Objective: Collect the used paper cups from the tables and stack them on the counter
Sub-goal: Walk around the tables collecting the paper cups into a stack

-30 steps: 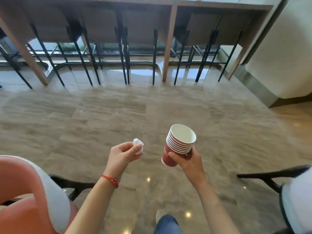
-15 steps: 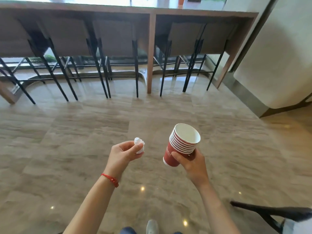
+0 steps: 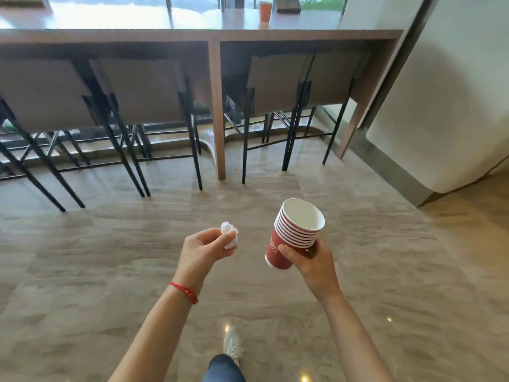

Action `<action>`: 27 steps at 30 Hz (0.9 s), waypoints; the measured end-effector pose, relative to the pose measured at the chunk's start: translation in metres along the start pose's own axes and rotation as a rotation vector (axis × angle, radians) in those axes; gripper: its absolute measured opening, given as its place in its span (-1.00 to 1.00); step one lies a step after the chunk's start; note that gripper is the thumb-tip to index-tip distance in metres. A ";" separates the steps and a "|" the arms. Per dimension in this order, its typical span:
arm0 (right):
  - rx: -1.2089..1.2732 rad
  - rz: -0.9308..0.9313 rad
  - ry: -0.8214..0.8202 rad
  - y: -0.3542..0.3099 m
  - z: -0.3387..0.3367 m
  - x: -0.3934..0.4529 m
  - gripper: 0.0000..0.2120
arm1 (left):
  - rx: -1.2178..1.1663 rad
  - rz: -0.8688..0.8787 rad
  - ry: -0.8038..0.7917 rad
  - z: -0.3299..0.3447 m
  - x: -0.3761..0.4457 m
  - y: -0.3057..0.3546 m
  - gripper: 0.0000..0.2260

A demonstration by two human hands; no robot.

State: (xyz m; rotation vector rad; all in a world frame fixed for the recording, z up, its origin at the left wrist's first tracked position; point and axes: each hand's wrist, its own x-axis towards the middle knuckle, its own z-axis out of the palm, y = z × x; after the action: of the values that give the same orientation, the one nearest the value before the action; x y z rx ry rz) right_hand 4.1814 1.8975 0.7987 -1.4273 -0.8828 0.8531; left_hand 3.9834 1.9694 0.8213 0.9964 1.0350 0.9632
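Head view, looking forward and down over a polished beige stone floor. At centre right, the right hand grips a nested stack of red paper cups with white rims and white interior; fingers and thumb curl round the lower part of the stack, which tilts with its mouth toward 1 o'clock. The stack is held in the air above the floor, touching nothing but the hand. At 9 o'clock from the cups, and apart from them, the left hand pinches a small crumpled white paper wad between thumb and fingertips; a red cord bracelet circles that wrist. At 12 o'clock stands a long brown wooden counter, with brown-backed bar stools on black metal legs tucked beneath it. On the counter top, toward 1 o'clock, stands a single orange cup, just beside a dark box whose details are too blurred to tell. A pale curved wall fills the 2 o'clock side. At 6 o'clock, a light shoe and a blue denim trouser leg show between the forearms.
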 end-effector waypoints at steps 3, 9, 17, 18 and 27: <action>-0.008 -0.007 0.016 -0.011 0.012 0.066 -0.57 | 0.005 -0.001 -0.023 0.008 0.066 0.025 -0.87; -0.005 -0.036 0.057 -0.024 0.024 0.180 -0.56 | 0.002 0.011 -0.031 0.030 0.184 0.066 -0.94; -0.006 -0.034 0.037 -0.017 0.030 0.325 -0.56 | 0.036 0.024 -0.038 0.064 0.321 0.086 -0.91; -0.012 -0.039 0.026 -0.016 0.031 0.346 -0.56 | 0.047 0.031 -0.041 0.069 0.340 0.088 -0.93; -0.028 -0.084 -0.079 -0.038 0.033 0.548 -0.52 | 0.097 0.096 -0.001 0.121 0.514 0.135 -0.75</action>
State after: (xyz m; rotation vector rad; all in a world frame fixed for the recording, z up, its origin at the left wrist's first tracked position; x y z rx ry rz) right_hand 4.3943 2.4039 0.8336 -1.3785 -1.0109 0.8412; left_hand 4.1960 2.4697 0.8613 1.1356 1.0486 0.9979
